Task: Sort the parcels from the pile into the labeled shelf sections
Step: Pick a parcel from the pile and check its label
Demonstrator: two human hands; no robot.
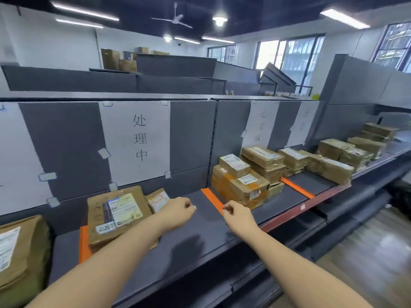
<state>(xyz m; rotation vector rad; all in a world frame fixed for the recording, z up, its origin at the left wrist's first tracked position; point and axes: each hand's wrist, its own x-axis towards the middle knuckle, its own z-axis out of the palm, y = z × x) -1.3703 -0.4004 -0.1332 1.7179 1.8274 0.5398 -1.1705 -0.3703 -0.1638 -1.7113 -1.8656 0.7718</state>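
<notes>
Over the shelf (200,236), both hands, left (178,211) and right (236,213), hover with fingers loosely curled, empty; parcel (115,215) labels blur unreadably.

Brown cardboard parcels (242,185) with white labels sit on a dark grey shelf (200,236) edged in red, its sections divided by bright orange tape strips (212,200). White paper signs (136,141) with black handwritten characters hang on the grey back panel (66,147) at centre frame. At lower left, a tan parcel (117,214) carries a white-and-green label. A white ceiling fan (173,18) shows against the black ceiling (255,14) at top.
</notes>
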